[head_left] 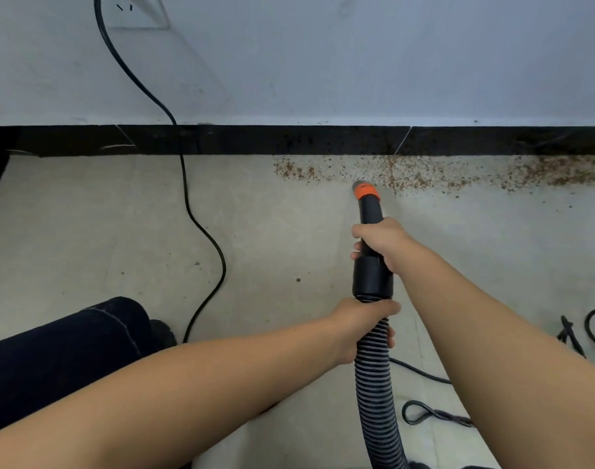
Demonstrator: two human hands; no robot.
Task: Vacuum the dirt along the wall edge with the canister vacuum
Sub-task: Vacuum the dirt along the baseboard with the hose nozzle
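A black vacuum nozzle point(369, 211) with an orange tip points at the floor just short of the wall. My right hand point(382, 243) grips the black nozzle tube. Lower down, my left hand point(360, 324) holds the ribbed grey hose point(377, 401) just below the black cuff. Brown dirt point(424, 174) lies in a band on the pale floor along the black baseboard point(289, 140), from the middle out to the right edge. The orange tip sits at the near edge of that band. The canister itself is out of view.
A black power cord point(188, 204) hangs from a wall socket point(133, 11) at the top left and snakes across the floor. My dark-trousered leg point(69, 350) is at the lower left. More loose cord point(431, 414) lies at the lower right.
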